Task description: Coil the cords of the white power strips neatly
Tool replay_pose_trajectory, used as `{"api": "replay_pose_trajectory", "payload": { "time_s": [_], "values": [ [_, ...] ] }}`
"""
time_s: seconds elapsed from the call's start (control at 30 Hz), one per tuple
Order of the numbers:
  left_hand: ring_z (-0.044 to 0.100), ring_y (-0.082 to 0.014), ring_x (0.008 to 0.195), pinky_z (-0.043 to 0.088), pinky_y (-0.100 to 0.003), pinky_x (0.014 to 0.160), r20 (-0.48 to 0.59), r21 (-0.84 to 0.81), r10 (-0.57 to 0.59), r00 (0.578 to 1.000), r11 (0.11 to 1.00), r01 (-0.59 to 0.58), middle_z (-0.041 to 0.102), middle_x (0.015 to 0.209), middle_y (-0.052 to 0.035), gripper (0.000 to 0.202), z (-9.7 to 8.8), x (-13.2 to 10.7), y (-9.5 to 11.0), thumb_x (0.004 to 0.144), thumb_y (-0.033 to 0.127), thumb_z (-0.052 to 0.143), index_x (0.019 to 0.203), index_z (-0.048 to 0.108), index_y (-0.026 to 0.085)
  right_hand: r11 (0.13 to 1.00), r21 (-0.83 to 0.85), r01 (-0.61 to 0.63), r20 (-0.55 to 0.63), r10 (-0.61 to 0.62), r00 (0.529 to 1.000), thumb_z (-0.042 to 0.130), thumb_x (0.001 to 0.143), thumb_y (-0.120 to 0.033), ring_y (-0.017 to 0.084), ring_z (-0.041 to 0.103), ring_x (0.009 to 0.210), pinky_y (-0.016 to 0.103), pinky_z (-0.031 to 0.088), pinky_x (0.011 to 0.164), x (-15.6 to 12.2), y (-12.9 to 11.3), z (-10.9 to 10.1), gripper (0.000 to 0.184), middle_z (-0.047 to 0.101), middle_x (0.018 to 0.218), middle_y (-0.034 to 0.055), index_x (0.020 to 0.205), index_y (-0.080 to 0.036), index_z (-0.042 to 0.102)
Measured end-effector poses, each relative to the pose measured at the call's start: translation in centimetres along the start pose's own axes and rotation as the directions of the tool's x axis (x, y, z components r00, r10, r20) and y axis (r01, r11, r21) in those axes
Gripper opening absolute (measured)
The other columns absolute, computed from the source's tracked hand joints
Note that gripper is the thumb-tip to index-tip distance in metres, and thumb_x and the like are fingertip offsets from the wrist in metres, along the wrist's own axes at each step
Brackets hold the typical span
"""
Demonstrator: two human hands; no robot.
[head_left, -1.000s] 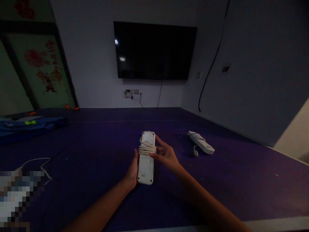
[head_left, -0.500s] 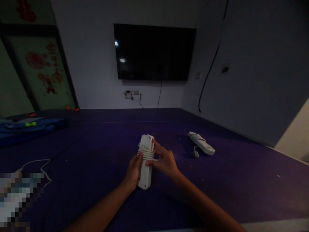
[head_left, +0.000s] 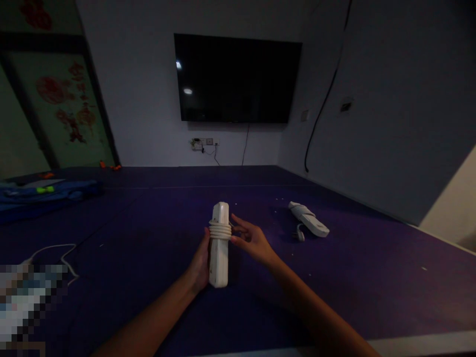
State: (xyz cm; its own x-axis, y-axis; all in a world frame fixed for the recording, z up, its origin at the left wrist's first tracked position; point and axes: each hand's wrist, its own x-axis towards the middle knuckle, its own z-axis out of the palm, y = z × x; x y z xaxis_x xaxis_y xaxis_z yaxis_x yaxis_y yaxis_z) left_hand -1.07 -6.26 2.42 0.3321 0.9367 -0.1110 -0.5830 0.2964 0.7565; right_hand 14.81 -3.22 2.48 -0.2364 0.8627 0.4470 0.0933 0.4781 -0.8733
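A white power strip [head_left: 219, 265] stands on end in front of me, with several turns of white cord [head_left: 220, 231] wound round its middle. My left hand [head_left: 201, 265] grips it along its left side, the thumb lying near the coils. At the right edge of the coils is my right hand [head_left: 255, 243], its index finger raised and its other fingers curled. A short strand of the cord runs from the coils to these fingers; the part inside them is hidden.
A second white power strip [head_left: 309, 219] lies to the right, its cord wrapped and its plug [head_left: 300, 233] beside it. Blue cloth [head_left: 70, 191] lies at the left on the purple floor [head_left: 156, 218]. A white cable [head_left: 69, 258] curls near a blurred-out item. Far ahead hangs a television [head_left: 238, 79].
The power strip has turned about its length, so a narrower, smooth side now faces me. My right thumb has moved off its front to the right edge of the coils.
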Motion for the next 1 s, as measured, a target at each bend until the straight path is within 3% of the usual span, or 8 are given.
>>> {"api": "replay_pose_trajectory", "payload": {
  "time_s": [0.2, 0.33, 0.5, 0.67, 0.73, 0.83, 0.93, 1.0],
  "values": [
    [0.053, -0.0122, 0.043, 0.041, -0.023, 0.045, -0.021, -0.007, -0.048, 0.999, 0.999, 0.048, 0.057, 0.050, -0.0004, 0.055, -0.4, 0.3, -0.4, 0.073, 0.066, 0.049, 0.088, 0.064, 0.015, 0.987, 0.152, -0.046, 0.036, 0.041, 0.999, 0.074, 0.061, -0.041, 0.000, 0.031, 0.044, 0.016, 0.023, 0.037, 0.4, 0.3, 0.3, 0.083, 0.056, 0.117, 0.0097, 0.135, -0.025, 0.040],
    [0.053, -0.0126, 0.038, 0.041, -0.023, 0.039, 0.011, -0.005, -0.088, 0.996, 0.996, 0.088, 0.057, 0.049, -0.0011, 0.056, -0.8, 0.5, -0.7, 0.073, 0.068, 0.047, 0.080, 0.061, 0.015, 0.963, 0.255, -0.083, 0.144, 0.047, 0.988, 0.075, 0.057, -0.046, 0.000, 0.034, 0.044, 0.015, 0.026, 0.035, 0.4, 0.3, 0.7, 0.090, 0.054, 0.122, 0.0084, 0.137, -0.028, 0.036],
    [0.053, -0.0115, 0.037, 0.040, -0.022, 0.038, 0.078, -0.028, -0.116, 0.990, 0.993, 0.118, 0.056, 0.052, -0.0018, 0.058, -0.7, 0.5, -0.7, 0.074, 0.067, 0.045, 0.077, 0.060, 0.012, 0.931, 0.338, -0.137, 0.244, 0.054, 0.968, 0.075, 0.056, -0.051, 0.007, 0.049, 0.052, 0.014, 0.031, 0.033, 0.2, -0.2, 1.2, 0.094, 0.062, 0.099, 0.0053, 0.136, -0.024, 0.035],
    [0.054, -0.0123, 0.040, 0.039, -0.023, 0.039, 0.127, -0.009, -0.154, 0.980, 0.988, 0.156, 0.058, 0.056, -0.0042, 0.063, -0.8, 1.0, -0.8, 0.074, 0.070, 0.042, 0.079, 0.062, 0.011, 0.910, 0.386, -0.154, 0.176, 0.092, 0.980, 0.077, 0.057, -0.044, 0.008, 0.052, 0.048, 0.014, 0.031, 0.032, 0.0, -0.6, 1.4, 0.090, 0.064, 0.081, 0.0024, 0.134, -0.022, 0.037],
    [0.056, -0.0141, 0.043, 0.040, -0.024, 0.043, 0.145, 0.034, -0.142, 0.979, 0.990, 0.139, 0.061, 0.057, -0.0070, 0.069, -0.7, 1.1, -0.9, 0.073, 0.073, 0.038, 0.080, 0.064, 0.010, 0.898, 0.410, -0.162, 0.148, 0.110, 0.983, 0.078, 0.056, -0.040, 0.009, 0.054, 0.048, 0.016, 0.037, 0.034, -0.1, -0.7, 1.4, 0.095, 0.066, 0.082, 0.0030, 0.137, -0.020, 0.032],
    [0.060, -0.0170, 0.053, 0.044, -0.026, 0.051, 0.089, 0.065, -0.094, 0.992, 0.994, 0.089, 0.065, 0.063, -0.0095, 0.073, -0.5, 1.0, -1.1, 0.070, 0.075, 0.039, 0.086, 0.066, 0.009, 0.895, 0.424, -0.140, 0.071, 0.122, 0.990, 0.080, 0.054, -0.035, 0.013, 0.059, 0.052, 0.021, 0.045, 0.038, -0.1, -0.9, 1.6, 0.106, 0.067, 0.090, 0.0058, 0.142, -0.021, 0.022],
    [0.063, -0.0182, 0.063, 0.046, -0.027, 0.060, -0.006, 0.095, 0.037, 0.999, 0.995, -0.036, 0.069, 0.072, -0.0073, 0.060, -0.2, 0.7, -1.3, 0.066, 0.064, 0.060, 0.100, 0.064, 0.014, 0.911, 0.407, -0.065, -0.028, 0.084, 0.996, 0.082, 0.049, -0.028, 0.018, 0.066, 0.072, 0.029, 0.055, 0.055, -0.3, -1.2, 2.1, 0.114, 0.066, 0.105, 0.0086, 0.143, -0.023, 0.018],
    [0.064, -0.0193, 0.068, 0.046, -0.028, 0.065, -0.016, 0.125, 0.120, 0.993, 0.985, -0.118, 0.070, 0.077, -0.0066, 0.058, -0.1, 0.5, -1.5, 0.063, 0.055, 0.069, 0.106, 0.061, 0.016, 0.920, 0.390, -0.032, -0.071, 0.064, 0.995, 0.083, 0.047, -0.025, 0.021, 0.065, 0.086, 0.034, 0.056, 0.071, -0.4, -1.3, 2.5, 0.115, 0.064, 0.111, 0.0097, 0.143, -0.023, 0.018]
  ]
}}
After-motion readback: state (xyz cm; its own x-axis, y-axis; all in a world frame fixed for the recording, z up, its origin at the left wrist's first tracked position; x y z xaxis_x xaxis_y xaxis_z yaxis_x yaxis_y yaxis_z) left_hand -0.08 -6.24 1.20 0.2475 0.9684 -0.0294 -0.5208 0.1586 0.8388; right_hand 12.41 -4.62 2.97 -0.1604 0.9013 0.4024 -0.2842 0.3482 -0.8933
